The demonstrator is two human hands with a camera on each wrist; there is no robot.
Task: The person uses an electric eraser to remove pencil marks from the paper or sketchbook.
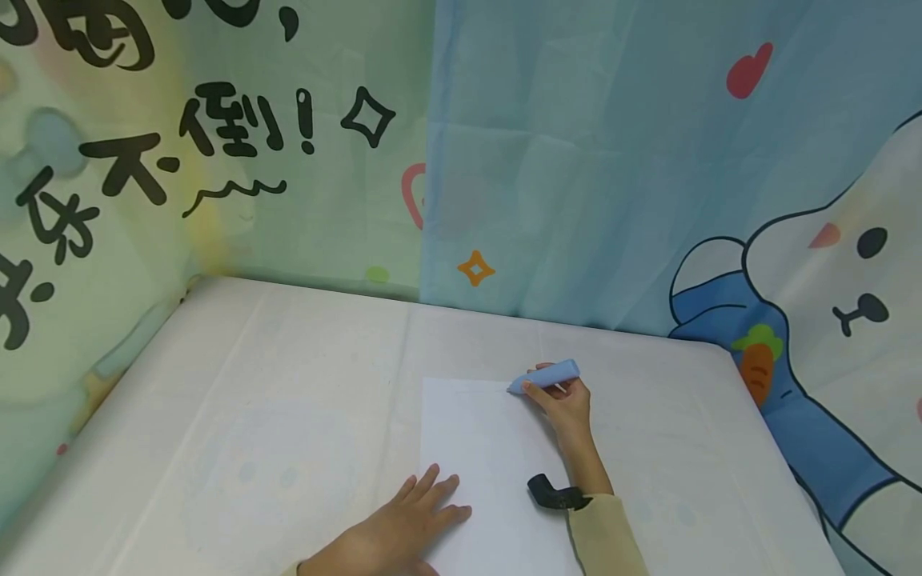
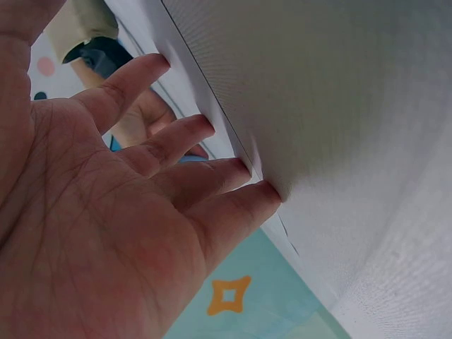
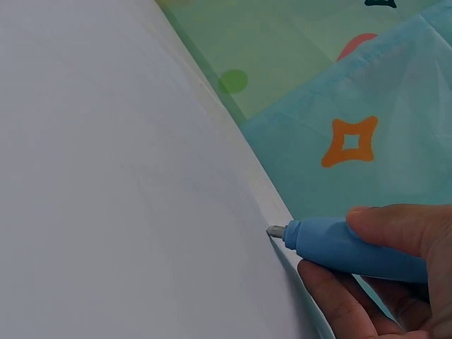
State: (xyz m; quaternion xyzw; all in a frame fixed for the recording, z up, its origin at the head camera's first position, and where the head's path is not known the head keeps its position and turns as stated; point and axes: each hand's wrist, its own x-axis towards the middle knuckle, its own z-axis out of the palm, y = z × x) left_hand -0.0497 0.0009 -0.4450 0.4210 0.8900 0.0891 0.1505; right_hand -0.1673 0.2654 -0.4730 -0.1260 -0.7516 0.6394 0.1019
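A sheet of white paper (image 1: 490, 456) lies on the white-covered table. My right hand (image 1: 565, 400) grips a thick light-blue marker (image 1: 555, 374) between thumb and fingers near the sheet's far right corner. In the right wrist view the marker (image 3: 353, 248) shows a short grey tip, which meets the paper (image 3: 141, 176) close to its edge. My left hand (image 1: 403, 524) rests with spread fingers over the sheet's left edge. Seen from the left wrist, its fingertips (image 2: 236, 169) touch the surface and its palm holds nothing.
A white cloth (image 1: 288, 384) covers the table. Behind it hangs a printed curtain (image 1: 576, 160) with lettering, stars and a cartoon rabbit at the right. A black strap piece (image 1: 551, 492) sits on my right wrist, by the beige sleeve (image 1: 605, 536).
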